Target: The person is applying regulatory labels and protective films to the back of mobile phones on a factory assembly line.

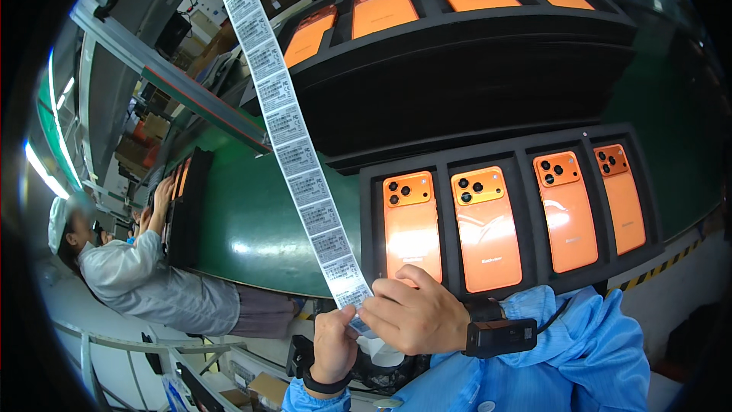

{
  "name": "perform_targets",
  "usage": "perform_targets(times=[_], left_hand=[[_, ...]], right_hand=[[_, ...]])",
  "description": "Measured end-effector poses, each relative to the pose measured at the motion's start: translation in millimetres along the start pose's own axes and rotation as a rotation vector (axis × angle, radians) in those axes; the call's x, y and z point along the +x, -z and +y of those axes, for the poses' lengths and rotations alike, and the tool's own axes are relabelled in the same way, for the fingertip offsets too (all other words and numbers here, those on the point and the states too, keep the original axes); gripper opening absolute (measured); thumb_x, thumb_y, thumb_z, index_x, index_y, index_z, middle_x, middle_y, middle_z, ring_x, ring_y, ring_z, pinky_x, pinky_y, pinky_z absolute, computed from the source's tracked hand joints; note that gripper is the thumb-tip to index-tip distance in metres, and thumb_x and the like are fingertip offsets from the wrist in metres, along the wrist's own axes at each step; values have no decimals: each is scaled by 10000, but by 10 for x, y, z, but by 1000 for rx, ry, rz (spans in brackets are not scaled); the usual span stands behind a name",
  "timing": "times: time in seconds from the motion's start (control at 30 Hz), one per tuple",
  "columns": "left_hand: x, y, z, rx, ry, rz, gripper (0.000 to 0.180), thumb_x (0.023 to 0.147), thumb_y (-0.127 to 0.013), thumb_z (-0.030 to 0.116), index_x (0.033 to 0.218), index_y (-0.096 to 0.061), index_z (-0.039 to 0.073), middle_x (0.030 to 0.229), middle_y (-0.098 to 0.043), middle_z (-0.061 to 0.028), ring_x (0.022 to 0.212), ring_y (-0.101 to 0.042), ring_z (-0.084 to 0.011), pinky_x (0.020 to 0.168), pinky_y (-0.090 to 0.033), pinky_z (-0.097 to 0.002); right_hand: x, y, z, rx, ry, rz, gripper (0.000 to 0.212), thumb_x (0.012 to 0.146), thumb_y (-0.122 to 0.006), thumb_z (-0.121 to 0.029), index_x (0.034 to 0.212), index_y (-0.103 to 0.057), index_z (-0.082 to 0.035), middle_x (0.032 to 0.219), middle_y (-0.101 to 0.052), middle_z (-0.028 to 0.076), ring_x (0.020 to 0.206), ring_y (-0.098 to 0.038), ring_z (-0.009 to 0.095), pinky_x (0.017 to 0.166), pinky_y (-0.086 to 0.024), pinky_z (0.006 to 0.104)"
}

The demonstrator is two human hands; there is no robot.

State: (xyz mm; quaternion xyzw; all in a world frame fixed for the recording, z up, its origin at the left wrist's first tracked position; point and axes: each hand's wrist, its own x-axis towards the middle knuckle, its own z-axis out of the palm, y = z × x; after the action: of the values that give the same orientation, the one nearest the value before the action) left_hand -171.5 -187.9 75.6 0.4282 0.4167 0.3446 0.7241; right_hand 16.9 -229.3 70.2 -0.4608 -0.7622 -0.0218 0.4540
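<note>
A long strip of printed white labels (300, 160) runs from the top of the view down to my hands. My left hand (334, 345) is closed, pinching the strip's lower end between thumb and finger. Close beside it, my right hand (415, 314) has its fingers curled and pressed on the strip's right edge. Just beyond my right hand lies a dark foam tray (524, 217) with several orange phones, camera side up, each in its own slot. The phone (412, 217) nearest the strip is partly hidden by my right hand.
A second black tray (465, 15) of orange phones stands farther back on the green bench (244, 214). At left, a person in a pale smock (145, 278) reaches toward another dark tray (189, 206). A metal rail (160, 69) crosses the upper left.
</note>
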Motion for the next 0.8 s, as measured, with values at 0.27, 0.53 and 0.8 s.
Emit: perform_targets(times=[0.27,0.53,0.8], left_hand=[[-64,-146,67,147,-49,28,289,907,-487,152,941,-629,-97,907,-661,-118,792,-617,-147,720,-468,-282],[7,-134,73,164,4,151,329,861,-483,233,957,-610,-55,891,-648,-92,755,-611,-163,693,-479,-289],[310,224,293,984,-605,317,475,795,-727,140,1194,-509,3,1014,-595,-82,848,-577,-153,691,-470,-287]], right_hand=[[19,-34,41,-17,55,99,174,643,-665,-119,809,-658,-67,858,-575,-7,913,-549,169,737,-440,321],[-58,96,-39,112,69,195,146,635,-661,-134,770,-651,-79,844,-585,4,883,-562,188,754,-435,321],[-206,1009,619,206,-169,88,157,749,-715,-95,889,-667,-43,829,-614,51,825,-568,208,751,-414,339]])
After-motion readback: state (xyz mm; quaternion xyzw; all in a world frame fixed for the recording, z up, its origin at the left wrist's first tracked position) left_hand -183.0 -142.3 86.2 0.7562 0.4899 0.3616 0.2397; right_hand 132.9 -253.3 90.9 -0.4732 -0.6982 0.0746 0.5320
